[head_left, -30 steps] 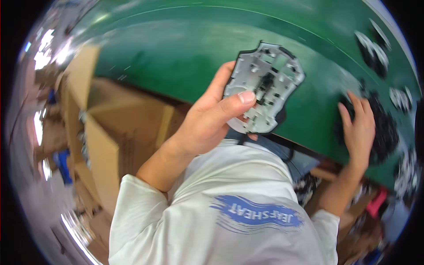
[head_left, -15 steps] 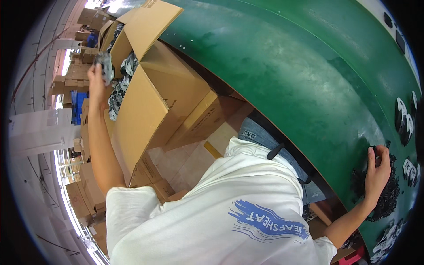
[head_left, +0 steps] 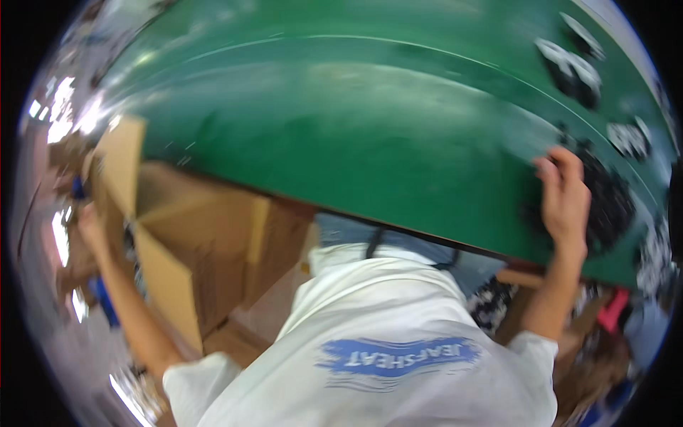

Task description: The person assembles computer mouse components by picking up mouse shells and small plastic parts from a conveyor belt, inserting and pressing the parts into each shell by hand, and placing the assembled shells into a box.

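Observation:
On the left, my left hand (head_left: 90,224) is over the far side of an open cardboard carton (head_left: 167,277). It is smeared by motion, so its fingers and anything in them cannot be made out. Grey and black moulded parts (head_left: 135,260) show in a narrow strip beside that forearm. My right hand (head_left: 567,199) is above the green table at the right, fingers curled and thumb brought toward them. What it holds, if anything, is blurred. Just beside and partly behind it lies a heap of small black pieces (head_left: 605,210).
The green table (head_left: 341,135) stretches across in front of me, its edge at my waist. White-and-black moulded parts (head_left: 573,71) lie at its far right, with another group (head_left: 629,139) nearer. Below the edge are more parts (head_left: 491,302) and a red object (head_left: 613,311).
My view has swung left, shifting the scene. The translucent grey part seen in my left hand no longer shows there. The black piece earlier pinched in my right fingers cannot be made out now.

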